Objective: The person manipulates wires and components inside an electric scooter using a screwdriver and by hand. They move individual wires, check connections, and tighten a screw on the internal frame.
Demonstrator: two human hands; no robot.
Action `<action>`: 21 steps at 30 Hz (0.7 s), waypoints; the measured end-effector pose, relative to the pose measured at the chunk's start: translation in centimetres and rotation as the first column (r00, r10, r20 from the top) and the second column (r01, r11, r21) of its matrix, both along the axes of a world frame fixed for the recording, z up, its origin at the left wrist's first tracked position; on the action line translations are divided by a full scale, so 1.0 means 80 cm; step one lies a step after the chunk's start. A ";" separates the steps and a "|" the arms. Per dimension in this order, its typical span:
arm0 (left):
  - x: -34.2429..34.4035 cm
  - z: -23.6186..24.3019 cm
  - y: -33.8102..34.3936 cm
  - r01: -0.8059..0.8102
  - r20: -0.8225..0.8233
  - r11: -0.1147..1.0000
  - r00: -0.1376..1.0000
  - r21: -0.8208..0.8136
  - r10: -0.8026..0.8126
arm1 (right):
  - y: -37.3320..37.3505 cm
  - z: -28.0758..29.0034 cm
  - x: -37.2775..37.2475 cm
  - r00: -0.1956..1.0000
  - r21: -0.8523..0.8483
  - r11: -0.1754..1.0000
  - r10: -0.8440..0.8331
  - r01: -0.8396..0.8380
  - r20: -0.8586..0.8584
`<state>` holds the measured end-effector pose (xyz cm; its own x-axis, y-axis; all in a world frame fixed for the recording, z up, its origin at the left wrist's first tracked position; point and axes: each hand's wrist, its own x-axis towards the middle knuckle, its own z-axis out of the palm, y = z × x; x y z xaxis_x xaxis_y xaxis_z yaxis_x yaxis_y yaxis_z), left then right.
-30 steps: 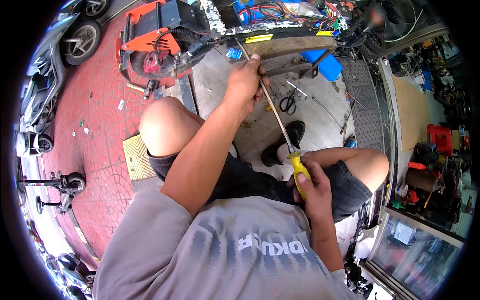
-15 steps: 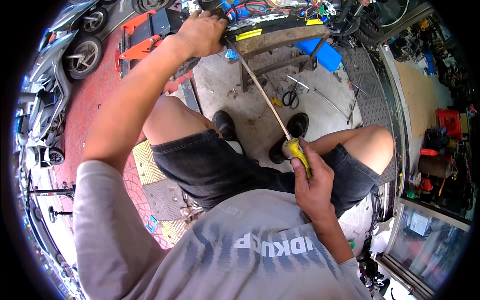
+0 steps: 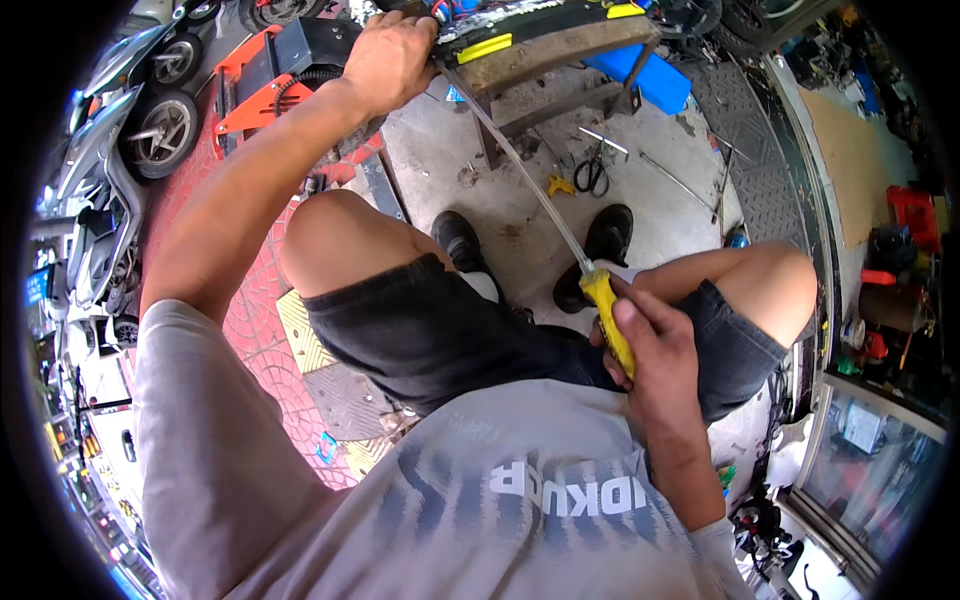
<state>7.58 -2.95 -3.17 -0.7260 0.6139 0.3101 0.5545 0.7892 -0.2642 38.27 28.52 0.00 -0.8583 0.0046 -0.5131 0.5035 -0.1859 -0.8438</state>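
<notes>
My right hand (image 3: 655,345) is closed round the yellow handle of a long screwdriver (image 3: 612,325), in front of my lap. Its thin metal shaft slants up and left to the near left end of a black scooter deck (image 3: 520,32). The tip is hidden at that end, just beside my left hand. Over that same end of the deck, my left hand (image 3: 392,62) is clamped with its fingers bent across the top. Yellow strips and a white, sealant-like line run along the deck, with wires at its upper edge. It rests on a worn wooden stool (image 3: 560,75).
Scissors (image 3: 593,172), a small yellow piece (image 3: 560,186) and thin metal rods (image 3: 680,185) lie on the concrete between my feet and the stool. A blue box (image 3: 650,85) stands behind it. Orange-framed equipment (image 3: 265,90) and parked scooters (image 3: 150,130) are at left, a glass cabinet (image 3: 865,460) at right.
The view has shifted slightly. My right hand and the screwdriver handle are a little lower and farther right, with the fingers turned on the handle. My left hand stays on the deck end.
</notes>
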 end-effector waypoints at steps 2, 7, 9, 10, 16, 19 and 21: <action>-0.010 0.000 -0.006 0.002 -0.008 1.000 1.000 0.022 -0.002 | 0.002 -0.009 0.002 0.979 -0.371 0.926 0.016 0.062 0.203; -0.007 0.013 0.011 -0.041 0.047 0.999 0.998 0.023 0.040 | 0.016 -0.011 0.016 0.999 -0.134 0.990 0.031 -0.032 -0.006; -0.005 0.012 0.009 -0.055 0.052 0.997 0.997 0.048 0.052 | 0.045 0.026 0.027 0.988 0.066 0.997 0.042 -0.033 -0.150; -0.002 0.013 0.007 -0.057 0.022 0.996 0.998 0.063 0.056 | 0.064 0.047 0.044 0.984 0.222 0.975 0.017 0.024 -0.180; 0.001 0.010 0.016 -0.111 0.033 0.992 0.993 0.067 0.109 | 0.218 0.090 0.142 0.716 0.354 0.660 -0.420 0.663 -0.557; 0.011 0.019 0.020 -0.149 0.044 0.987 0.988 0.060 0.147 | 0.281 0.025 0.140 0.685 0.526 0.444 -0.533 0.726 -0.497; 0.014 0.026 0.028 -0.176 0.049 0.983 0.984 0.043 0.174 | 0.362 -0.086 0.158 0.734 0.632 0.416 -0.551 0.654 -0.396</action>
